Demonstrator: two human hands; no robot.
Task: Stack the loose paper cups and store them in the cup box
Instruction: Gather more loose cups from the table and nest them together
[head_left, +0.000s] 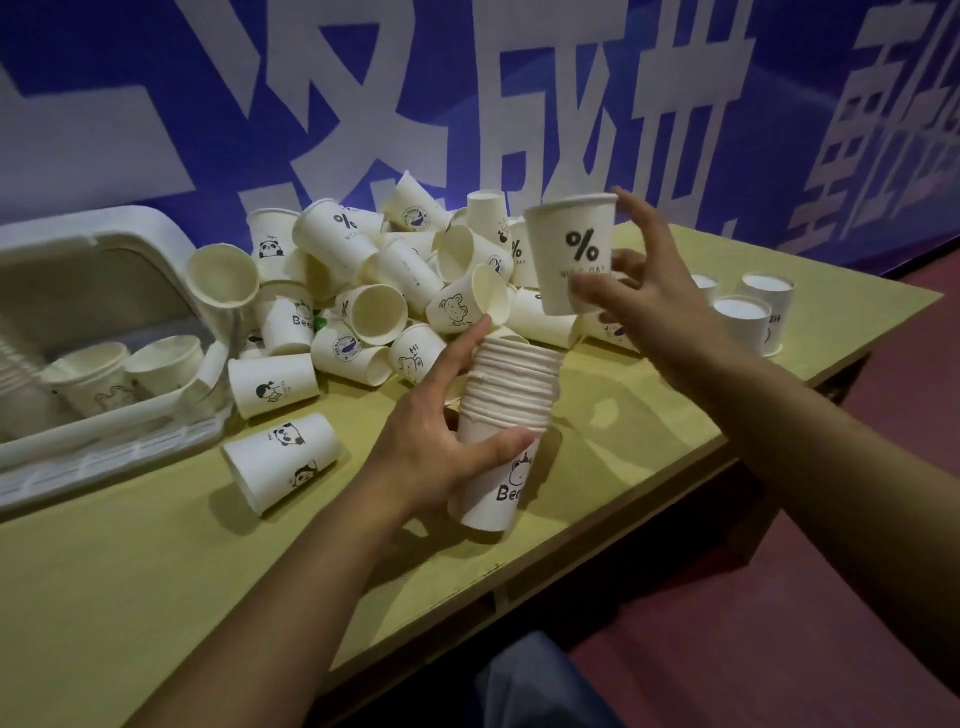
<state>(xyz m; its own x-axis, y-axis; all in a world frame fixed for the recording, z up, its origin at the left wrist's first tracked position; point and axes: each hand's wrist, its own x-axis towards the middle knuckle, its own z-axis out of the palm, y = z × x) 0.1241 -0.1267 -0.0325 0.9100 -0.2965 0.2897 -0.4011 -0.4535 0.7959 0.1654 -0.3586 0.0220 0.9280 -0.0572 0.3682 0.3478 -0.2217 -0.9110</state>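
left hand (441, 441) grips nested cup stack (506, 415); right hand (631, 291) pinches "%" cup (571, 254) upright above it. cup box (104, 322) cut off at left edge.

The left hand (441, 441) reaches in from the lower left, forearm angled up and to the right. Its thumb and fingers (462, 348) curl round a stack of cups (506, 410), the index finger stretched up along the side. The right hand (631, 280) comes in from the right, raised higher, pinching a single cup (571, 254) upright between thumb and spread fingers.
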